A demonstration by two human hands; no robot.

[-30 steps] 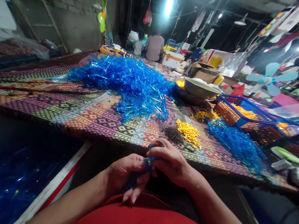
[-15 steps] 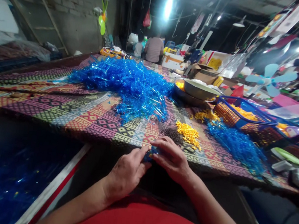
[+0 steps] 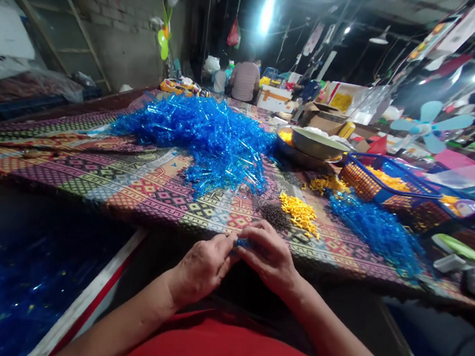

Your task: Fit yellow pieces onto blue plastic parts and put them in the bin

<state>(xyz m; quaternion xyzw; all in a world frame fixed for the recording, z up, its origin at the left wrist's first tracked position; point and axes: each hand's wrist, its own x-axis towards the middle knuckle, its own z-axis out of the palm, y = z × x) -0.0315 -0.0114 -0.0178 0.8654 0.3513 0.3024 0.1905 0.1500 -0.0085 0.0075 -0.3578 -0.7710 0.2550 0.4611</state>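
- Holding a small blue piece, partly hidden by fingers, about midway along the near edge of the counter.
- Probably light, slick and rather stiff; best taken gently at the end that shows.
- Pinching it between left hand, knuckles up, and right hand, fingers curved.
- Reaching forward, forearms angled inward, fingertips meeting.
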